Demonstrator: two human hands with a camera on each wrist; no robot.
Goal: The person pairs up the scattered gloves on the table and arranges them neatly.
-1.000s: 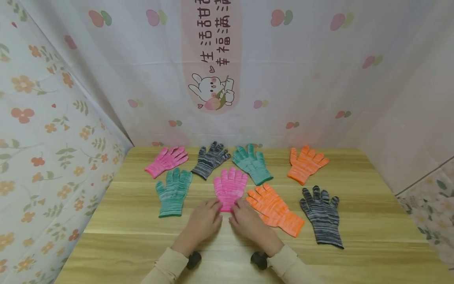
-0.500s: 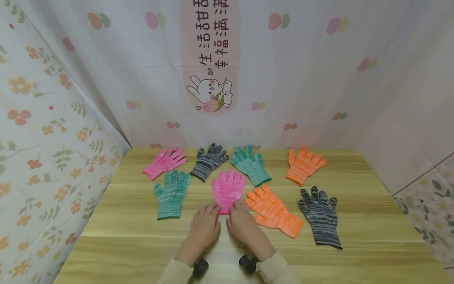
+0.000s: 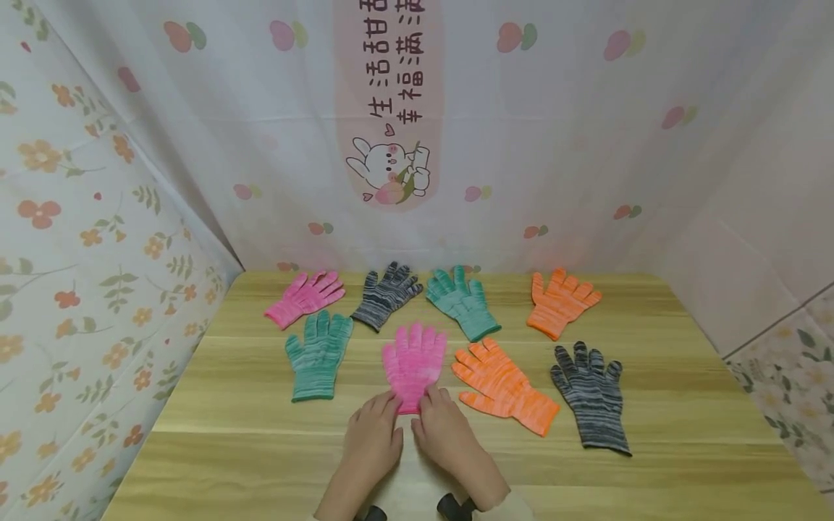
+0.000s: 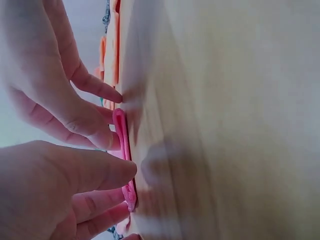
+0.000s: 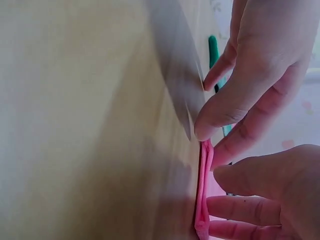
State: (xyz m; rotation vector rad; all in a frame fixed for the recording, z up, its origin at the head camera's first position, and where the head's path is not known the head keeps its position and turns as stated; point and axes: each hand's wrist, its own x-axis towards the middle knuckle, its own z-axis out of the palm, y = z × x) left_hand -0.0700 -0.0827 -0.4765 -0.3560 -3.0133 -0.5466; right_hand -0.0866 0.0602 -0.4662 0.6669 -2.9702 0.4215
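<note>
A pink knit glove lies flat near the middle of the table, fingers pointing away and cuff toward me. My left hand holds the left side of its cuff, and my right hand holds the right side. In the left wrist view the pink cuff shows edge-on against the wood, with thumbs and fingertips at it. The right wrist view shows the folded cuff edge low on the tabletop between both hands. Right of it lies an orange glove; left of it, a green glove.
A black-grey glove lies at the right. Along the back are another pink glove, a grey one, a green one and an orange one. A printed curtain hangs behind the wooden table.
The middle pink glove has slid toward me and slightly left, with both hands moving along at its cuff. The other gloves keep their places.
</note>
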